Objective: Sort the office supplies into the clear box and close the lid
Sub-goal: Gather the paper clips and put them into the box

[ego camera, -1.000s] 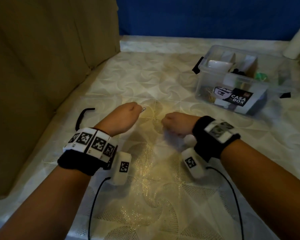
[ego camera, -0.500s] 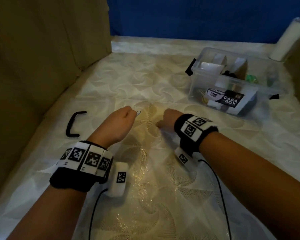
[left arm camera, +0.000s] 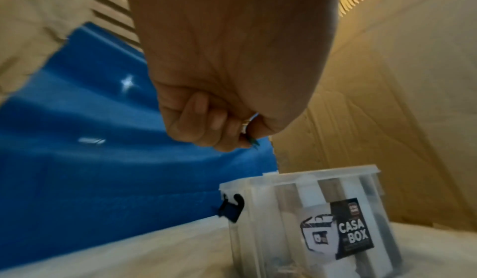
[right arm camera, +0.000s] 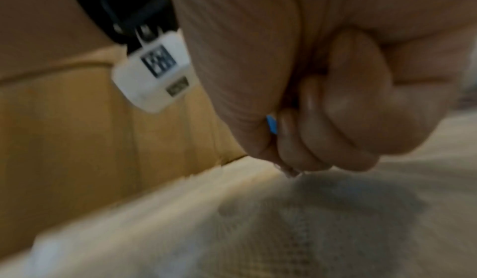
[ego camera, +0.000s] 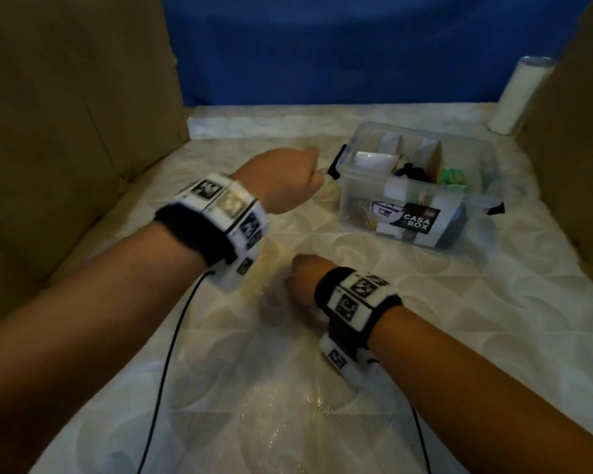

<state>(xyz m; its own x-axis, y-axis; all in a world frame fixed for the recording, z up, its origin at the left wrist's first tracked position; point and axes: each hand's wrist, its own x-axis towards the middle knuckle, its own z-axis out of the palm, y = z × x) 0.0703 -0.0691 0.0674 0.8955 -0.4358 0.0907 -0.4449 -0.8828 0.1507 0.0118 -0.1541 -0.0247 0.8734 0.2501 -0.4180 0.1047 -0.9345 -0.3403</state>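
A brown cardboard wall closes the far left, well left of the clear box, and its foot meets the pale patterned surface, which looks like a quilted mattress rather than a desk. A wide bare stretch of that surface lies between the cardboard wall and the clear box.

The left hand is raised just left of the clear box, near the black latch on the box's left end. Its fingers are clenched, and the left wrist view shows small coloured pieces, a yellow-gold bit and a green tip, pinched between them; what they are is too small to tell. A band of black-and-white square markers wraps the wrist.

The right hand sits low over the surface, in front of the clear box and apart from it. Its fingers are curled tight around a small blue piece, mostly hidden.

The clear box stands open with no lid on it, cardboard dividers splitting it into compartments that hold white, black and green items. Its front label reads "CASA BOX" in white on black beside a box drawing.

Behind the clear box hangs a blue backdrop. Right of the clear box a white cylinder leans on a second cardboard wall, leaving a narrow strip of surface.
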